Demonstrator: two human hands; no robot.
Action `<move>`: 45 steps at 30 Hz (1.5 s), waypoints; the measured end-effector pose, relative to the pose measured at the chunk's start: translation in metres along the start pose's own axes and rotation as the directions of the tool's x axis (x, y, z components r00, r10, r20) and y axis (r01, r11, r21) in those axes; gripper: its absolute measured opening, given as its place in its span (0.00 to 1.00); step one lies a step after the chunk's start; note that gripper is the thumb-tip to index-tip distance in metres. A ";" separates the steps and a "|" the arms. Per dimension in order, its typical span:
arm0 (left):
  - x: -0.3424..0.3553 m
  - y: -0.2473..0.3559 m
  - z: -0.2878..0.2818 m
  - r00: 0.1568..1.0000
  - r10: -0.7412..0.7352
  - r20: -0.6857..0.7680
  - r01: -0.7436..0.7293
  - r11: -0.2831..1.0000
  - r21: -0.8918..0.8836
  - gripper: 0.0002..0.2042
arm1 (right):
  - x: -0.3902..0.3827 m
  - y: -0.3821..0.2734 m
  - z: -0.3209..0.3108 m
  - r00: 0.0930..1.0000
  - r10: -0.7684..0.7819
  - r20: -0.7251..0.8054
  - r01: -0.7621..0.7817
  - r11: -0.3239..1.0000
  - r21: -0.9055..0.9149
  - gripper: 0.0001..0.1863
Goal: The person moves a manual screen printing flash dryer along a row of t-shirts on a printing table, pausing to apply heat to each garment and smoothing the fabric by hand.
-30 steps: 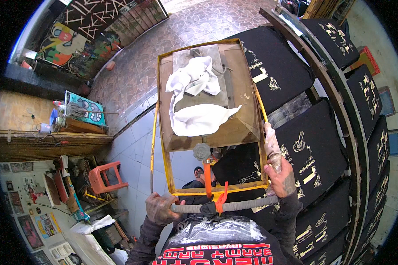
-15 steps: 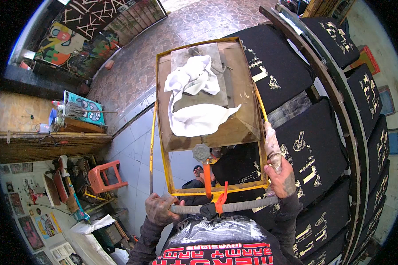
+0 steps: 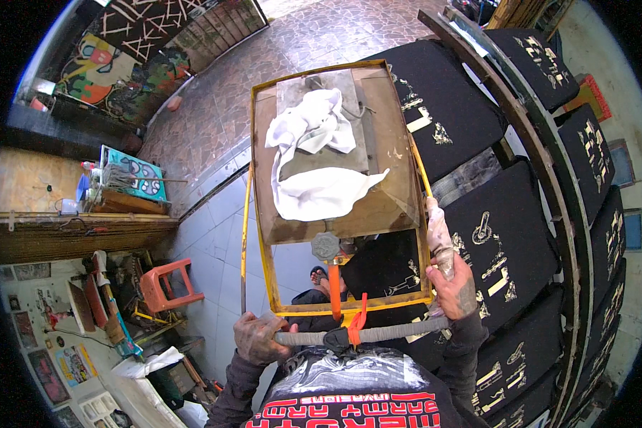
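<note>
A yellow metal frame (image 3: 267,274) carries a brown board (image 3: 392,182) with a grey plate (image 3: 324,164) and crumpled white cloth (image 3: 310,189) on top. Near me are an octagonal knob (image 3: 325,247), an orange post (image 3: 335,289) and a grey-wrapped crossbar (image 3: 396,332) with a red tie. My left hand (image 3: 260,337) is closed on the crossbar's left end, beside a thin vertical rod. My right hand (image 3: 451,287) is closed on a fabric-wrapped handle (image 3: 439,232) along the frame's right side.
Several black shirts (image 3: 499,242) with cream prints lie on a rack with a long rail (image 3: 571,235) at the right. A red stool (image 3: 165,289) and a cluttered bench (image 3: 85,364) are at the left, a painted board (image 3: 146,175) behind. Tiled floor (image 3: 207,64) stretches ahead.
The view and my foot below the frame have shifted very slightly. My hands keep the same grip and place.
</note>
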State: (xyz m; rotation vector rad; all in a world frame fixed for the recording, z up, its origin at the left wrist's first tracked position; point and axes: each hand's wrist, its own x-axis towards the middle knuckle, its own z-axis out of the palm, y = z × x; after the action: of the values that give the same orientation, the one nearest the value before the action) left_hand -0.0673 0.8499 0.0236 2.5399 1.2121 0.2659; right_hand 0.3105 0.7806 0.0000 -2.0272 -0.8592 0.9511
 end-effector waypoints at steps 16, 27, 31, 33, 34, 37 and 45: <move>0.000 -0.003 -0.002 0.999 0.025 0.022 -0.025 0.999 0.022 0.13 | -0.001 -0.005 -0.001 0.999 0.031 0.008 -0.031 1.000 0.000 0.11; -0.002 -0.003 -0.001 1.000 0.004 0.005 -0.004 1.000 0.007 0.12 | 0.000 -0.007 -0.002 0.996 0.074 0.051 -0.073 0.997 -0.016 0.18; -0.002 -0.003 -0.003 1.000 -0.002 0.011 0.002 1.000 -0.007 0.12 | -0.002 -0.005 0.001 0.999 0.030 0.020 -0.030 0.999 0.018 0.12; -0.002 -0.003 -0.003 1.000 0.001 0.011 -0.001 1.000 -0.010 0.12 | -0.002 -0.006 0.001 1.000 0.019 0.014 -0.019 1.000 0.023 0.11; -0.002 -0.004 -0.003 1.000 0.003 0.013 -0.003 1.000 -0.008 0.12 | -0.002 -0.006 0.000 0.999 0.028 0.020 -0.029 0.999 0.021 0.12; -0.002 -0.003 -0.003 1.000 0.004 0.012 -0.004 1.000 -0.006 0.12 | -0.001 -0.008 -0.002 0.996 0.077 0.051 -0.077 0.997 0.006 0.19; -0.001 -0.004 -0.003 1.000 0.012 0.001 -0.012 1.000 0.008 0.12 | -0.002 -0.011 0.000 0.990 0.132 0.056 -0.134 0.991 0.030 0.17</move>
State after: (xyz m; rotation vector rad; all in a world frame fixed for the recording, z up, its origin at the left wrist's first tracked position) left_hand -0.0713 0.8524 0.0245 2.5541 1.2007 0.2633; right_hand 0.3069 0.7847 0.0098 -2.0582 -0.7387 1.0913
